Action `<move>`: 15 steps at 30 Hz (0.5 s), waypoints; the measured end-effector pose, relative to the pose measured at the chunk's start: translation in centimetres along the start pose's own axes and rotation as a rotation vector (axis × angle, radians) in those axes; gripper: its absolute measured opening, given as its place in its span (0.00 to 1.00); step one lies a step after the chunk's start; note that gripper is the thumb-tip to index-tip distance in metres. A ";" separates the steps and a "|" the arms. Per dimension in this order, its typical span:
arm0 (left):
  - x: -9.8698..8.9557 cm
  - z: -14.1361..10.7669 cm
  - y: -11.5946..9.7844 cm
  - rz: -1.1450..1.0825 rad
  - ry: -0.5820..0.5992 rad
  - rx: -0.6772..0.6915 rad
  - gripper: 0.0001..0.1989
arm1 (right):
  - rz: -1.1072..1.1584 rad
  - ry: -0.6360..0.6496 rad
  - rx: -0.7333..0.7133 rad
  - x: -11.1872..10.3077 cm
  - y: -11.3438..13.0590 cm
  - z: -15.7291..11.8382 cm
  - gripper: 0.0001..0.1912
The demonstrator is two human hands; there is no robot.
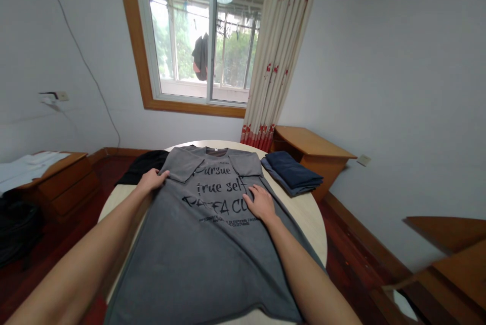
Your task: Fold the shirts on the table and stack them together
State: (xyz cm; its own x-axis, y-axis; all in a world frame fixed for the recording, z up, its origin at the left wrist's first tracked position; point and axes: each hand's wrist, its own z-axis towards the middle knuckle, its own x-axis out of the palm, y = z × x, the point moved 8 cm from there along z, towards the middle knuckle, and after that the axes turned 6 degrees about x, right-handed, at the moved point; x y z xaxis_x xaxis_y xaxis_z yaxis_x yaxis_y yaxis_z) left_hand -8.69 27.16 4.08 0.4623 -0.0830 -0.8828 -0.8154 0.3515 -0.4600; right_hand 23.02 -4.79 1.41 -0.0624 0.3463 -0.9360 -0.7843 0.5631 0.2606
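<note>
A grey T-shirt (201,259) with black lettering lies spread face up on a round pale table (319,218), its collar toward the window and both sleeves folded inward over the chest. My left hand (151,180) pinches the shirt's left edge just below the sleeve. On the printed chest, toward the right side, my right hand (261,202) rests with its fingers spread, touching the cloth. The shirt's lower hem reaches the near side of the table and is partly cut off by the frame.
Folded dark blue clothes (292,170) are stacked at the table's right edge. Black cloth (142,165) lies at the back left. A wooden desk (313,141) stands behind the table, beside a curtain (279,56). Papers (30,167) cover a cabinet (70,175) at left.
</note>
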 end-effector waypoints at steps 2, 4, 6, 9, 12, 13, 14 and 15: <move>0.0 -2.2 0.5 -0.072 0.029 0.018 0.33 | 0.006 0.003 -0.002 0.0 -0.1 0.0 0.28; 0.1 -4.8 1.0 -0.184 0.079 0.053 0.38 | 0.009 0.002 -0.011 0.0 -0.1 0.0 0.28; 0.3 -8.0 1.4 -0.324 0.157 0.084 0.46 | 0.010 0.004 -0.020 0.0 -0.1 0.0 0.28; 0.5 -13.1 1.4 -0.451 0.270 0.121 0.57 | 0.016 0.010 -0.021 -0.2 -0.4 -0.2 0.28; 0.1 -17.6 0.5 -0.383 0.300 0.260 0.59 | 0.020 0.012 -0.017 -0.4 -0.9 -0.3 0.27; 0.1 -18.9 0.1 -0.356 0.331 0.311 0.57 | 0.019 0.012 -0.017 -0.5 -1.0 -0.4 0.27; 0.3 -20.1 0.0 -0.333 0.377 0.343 0.55 | 0.016 0.014 -0.016 -0.5 -1.2 -0.4 0.27; 0.6 -21.1 0.1 -0.321 0.432 0.353 0.52 | 0.013 0.015 -0.017 -0.5 -1.2 -0.5 0.27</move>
State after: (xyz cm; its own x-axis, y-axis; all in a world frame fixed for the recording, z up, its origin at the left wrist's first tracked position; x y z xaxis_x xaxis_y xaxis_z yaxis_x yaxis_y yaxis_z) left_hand -15.81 7.50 1.55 0.4224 -0.5776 -0.6986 -0.4619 0.5260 -0.7141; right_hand 23.71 -6.01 1.41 -0.0821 0.3419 -0.9361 -0.7936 0.5458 0.2690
